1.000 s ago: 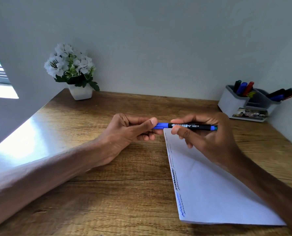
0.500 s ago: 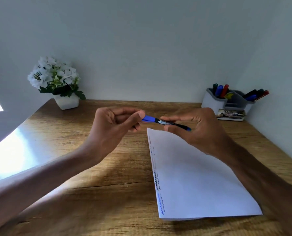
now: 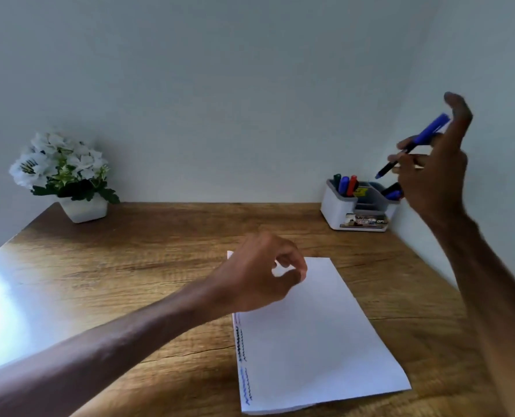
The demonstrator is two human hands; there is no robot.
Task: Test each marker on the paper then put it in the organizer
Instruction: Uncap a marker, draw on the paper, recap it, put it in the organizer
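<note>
My right hand (image 3: 433,164) is raised at the right and pinches a capped blue marker (image 3: 415,144), tilted with its blue cap up, just above the organizer. The white and grey organizer (image 3: 337,212) stands in the back right corner of the desk and holds green, blue and red markers (image 3: 345,185) on its left side and more on its right. My left hand (image 3: 259,272) hovers over the top left of the white paper (image 3: 313,335) with fingers loosely curled, holding nothing. Wavy black and blue test lines (image 3: 244,365) run down the paper's left edge.
A white pot of white flowers (image 3: 67,176) stands at the back left of the wooden desk (image 3: 160,251). Walls close the desk in at the back and right. Bright glare lies on the desk's left side.
Both hands held the blue marker over the paper's top edge. My left hand let go and stayed by the paper; my right hand carried the marker up and right to the organizer.
</note>
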